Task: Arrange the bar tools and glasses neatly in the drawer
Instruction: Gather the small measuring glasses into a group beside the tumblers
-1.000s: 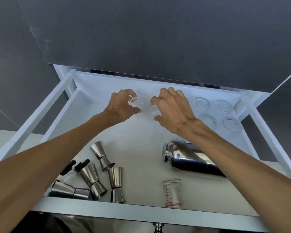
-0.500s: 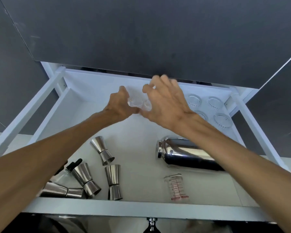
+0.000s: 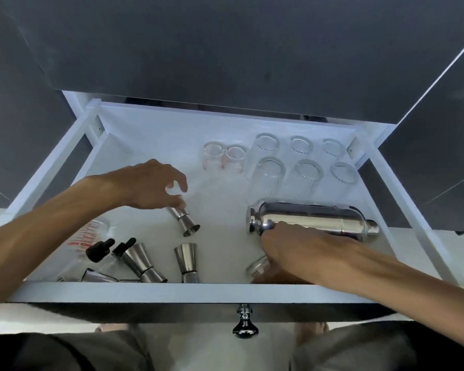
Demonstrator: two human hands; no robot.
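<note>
Standing at the open white drawer point(image 3: 150, 291), a person reaches in with both bare hands. Nearest, at 6 o'clock, a dark knob point(image 3: 244, 326) projects from the drawer front. At 7 o'clock, steel jiggers point(image 3: 143, 262) lie tipped over beside two black-capped dropper bottles point(image 3: 100, 249) and a red-marked measuring glass point(image 3: 87, 234). One jigger point(image 3: 187, 259) stands upright near centre. At 5 o'clock, the right hand point(image 3: 296, 247) curls down over a small clear glass point(image 3: 256, 266); whether the fingers are clamped on it cannot be told. Just beyond that hand, a polished cocktail shaker point(image 3: 311, 216) lies on its side. At 9 o'clock, the left hand point(image 3: 148, 186) hovers with fingers spread and unclenched, thumb tip touching a tilted jigger point(image 3: 184, 220). Farthest, at 1 o'clock, six ribbed tumblers point(image 3: 304, 162) stand in two rows, with two small marked glasses point(image 3: 224, 156) just beside them at 12 o'clock.
</note>
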